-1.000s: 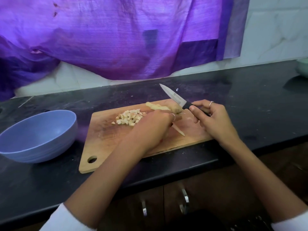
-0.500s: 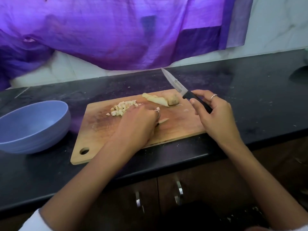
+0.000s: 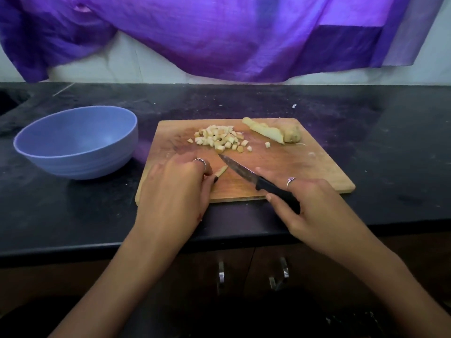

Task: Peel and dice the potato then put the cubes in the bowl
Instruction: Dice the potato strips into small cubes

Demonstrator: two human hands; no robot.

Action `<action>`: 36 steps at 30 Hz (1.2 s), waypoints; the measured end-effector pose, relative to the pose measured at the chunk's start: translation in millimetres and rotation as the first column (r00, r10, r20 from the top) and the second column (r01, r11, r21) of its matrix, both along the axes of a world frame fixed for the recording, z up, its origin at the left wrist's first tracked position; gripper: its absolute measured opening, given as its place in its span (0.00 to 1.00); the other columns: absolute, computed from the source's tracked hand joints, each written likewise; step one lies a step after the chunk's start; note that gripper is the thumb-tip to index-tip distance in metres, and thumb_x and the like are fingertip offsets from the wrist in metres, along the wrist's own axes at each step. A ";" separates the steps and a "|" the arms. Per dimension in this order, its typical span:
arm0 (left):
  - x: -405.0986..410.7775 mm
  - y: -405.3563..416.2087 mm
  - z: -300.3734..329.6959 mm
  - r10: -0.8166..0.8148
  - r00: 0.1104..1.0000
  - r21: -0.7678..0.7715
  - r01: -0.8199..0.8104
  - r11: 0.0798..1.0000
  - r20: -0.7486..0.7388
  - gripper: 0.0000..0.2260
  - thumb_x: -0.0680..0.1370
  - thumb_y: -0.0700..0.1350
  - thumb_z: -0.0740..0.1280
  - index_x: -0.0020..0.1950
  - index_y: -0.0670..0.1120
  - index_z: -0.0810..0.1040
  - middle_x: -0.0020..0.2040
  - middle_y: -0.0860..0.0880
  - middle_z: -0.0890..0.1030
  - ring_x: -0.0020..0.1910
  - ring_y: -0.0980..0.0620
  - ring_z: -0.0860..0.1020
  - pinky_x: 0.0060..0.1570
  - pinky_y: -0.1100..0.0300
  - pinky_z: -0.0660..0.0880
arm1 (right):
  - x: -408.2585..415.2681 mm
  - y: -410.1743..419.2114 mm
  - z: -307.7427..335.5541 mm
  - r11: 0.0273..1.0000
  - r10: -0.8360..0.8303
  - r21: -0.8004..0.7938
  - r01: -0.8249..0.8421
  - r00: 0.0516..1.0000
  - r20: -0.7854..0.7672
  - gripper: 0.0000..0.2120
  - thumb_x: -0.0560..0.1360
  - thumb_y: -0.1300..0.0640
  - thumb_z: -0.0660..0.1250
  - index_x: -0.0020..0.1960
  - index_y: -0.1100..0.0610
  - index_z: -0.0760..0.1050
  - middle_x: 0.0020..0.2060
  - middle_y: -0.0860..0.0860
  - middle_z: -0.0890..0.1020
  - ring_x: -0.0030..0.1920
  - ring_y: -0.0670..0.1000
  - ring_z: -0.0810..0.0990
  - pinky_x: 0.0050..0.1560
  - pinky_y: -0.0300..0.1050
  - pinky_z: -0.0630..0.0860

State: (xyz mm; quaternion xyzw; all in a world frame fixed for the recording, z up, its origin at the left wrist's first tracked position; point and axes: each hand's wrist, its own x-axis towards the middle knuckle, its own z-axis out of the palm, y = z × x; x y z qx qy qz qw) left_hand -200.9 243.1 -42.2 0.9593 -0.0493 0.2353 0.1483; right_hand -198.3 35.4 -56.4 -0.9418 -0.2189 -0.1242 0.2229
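**Dicing a potato strip on the board, bowl not filled yet**

So the black stone countertop [image 3: 366, 147] took up most of the shot, with a purple cloth [image 3: 219, 37] hanging on the far wall. On the left sat the round blue plastic bowl [image 3: 75, 142], and nothing showed inside it. Right of it lay the rectangular wooden cutting board [image 3: 317, 172].

The left hand [image 3: 175, 191] was curled over, fingertips pinning a thin pale potato strip [image 3: 221, 171] at the board's near side. The right hand [image 3: 317, 208] was wrapped around the black handle of a small paring knife [image 3: 244, 174], blade angled down with its tip just beside the strip.

At the far side was the leftover potato chunk [image 3: 273, 132], some skin on its right end by the look of it, and left of that the pile of small pale cubes [image 3: 219, 139].

My take: keep those fingertips tucked back, since the strip was tiny and the blade was close. Cut straight down in even steps to match the pile, then sweep everything over to the bowl.
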 end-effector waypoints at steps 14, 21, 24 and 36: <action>-3.4 14.1 -21.9 -0.042 0.996 -0.209 0.059 0.976 0.081 0.04 0.74 0.46 0.71 0.40 0.46 0.81 0.44 0.54 0.78 0.45 0.51 0.75 0.42 0.48 0.76 | 8.3 2.1 14.2 1.000 0.016 -0.016 -0.018 0.996 -0.087 0.23 0.73 0.37 0.52 0.67 0.35 0.67 0.44 0.45 0.84 0.43 0.49 0.81 0.43 0.54 0.78; 0.8 14.2 -23.8 -0.067 0.994 -0.260 0.088 0.961 0.088 0.05 0.73 0.44 0.71 0.38 0.44 0.81 0.42 0.53 0.77 0.44 0.51 0.76 0.43 0.48 0.77 | 8.2 23.4 18.5 0.983 -0.010 -0.183 0.006 1.000 -0.022 0.18 0.78 0.46 0.61 0.67 0.36 0.69 0.31 0.42 0.74 0.29 0.43 0.68 0.31 0.44 0.69; 0.8 12.2 -23.8 -0.060 0.994 -0.268 0.083 0.960 0.092 0.06 0.73 0.44 0.71 0.38 0.44 0.80 0.42 0.53 0.77 0.43 0.51 0.76 0.43 0.48 0.77 | 3.4 25.2 21.2 0.970 -0.020 -0.242 0.036 0.997 0.070 0.17 0.76 0.49 0.65 0.64 0.40 0.74 0.24 0.38 0.64 0.25 0.44 0.65 0.24 0.38 0.60; 0.5 11.5 -22.9 -0.085 0.991 -0.300 0.113 0.947 0.103 0.05 0.74 0.43 0.71 0.38 0.45 0.80 0.42 0.54 0.77 0.44 0.51 0.77 0.43 0.48 0.78 | -8.5 17.2 21.5 0.989 -0.054 -0.141 0.050 0.998 -0.023 0.18 0.76 0.46 0.62 0.65 0.37 0.72 0.31 0.43 0.79 0.29 0.42 0.69 0.29 0.42 0.69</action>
